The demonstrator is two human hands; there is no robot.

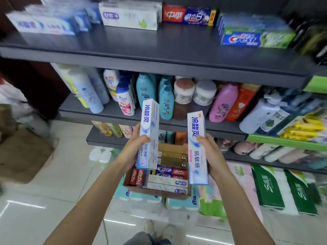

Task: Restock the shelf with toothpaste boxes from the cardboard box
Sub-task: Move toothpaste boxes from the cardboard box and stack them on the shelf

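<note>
My left hand (135, 147) grips a white and blue toothpaste box (149, 121), held upright above the cardboard box (157, 190). My right hand (213, 154) grips a second white and blue toothpaste box (197, 147), also upright. The cardboard box below holds several toothpaste boxes in gold, red, blue and white. The top shelf (141, 48) carries toothpaste stacks: white-blue ones (44, 23) at the left, a white stack (131, 15), a red-blue box (187, 15) and Crest boxes (254, 35) at the right. Bare shelf surface lies in front of them.
Shampoo bottles (164, 99) fill the middle shelf behind the held boxes. Tissue packs (269, 188) lie on the floor at the right and under the cardboard box. A larger brown carton (23, 156) sits on the tiled floor at the left. My shoes show at the bottom.
</note>
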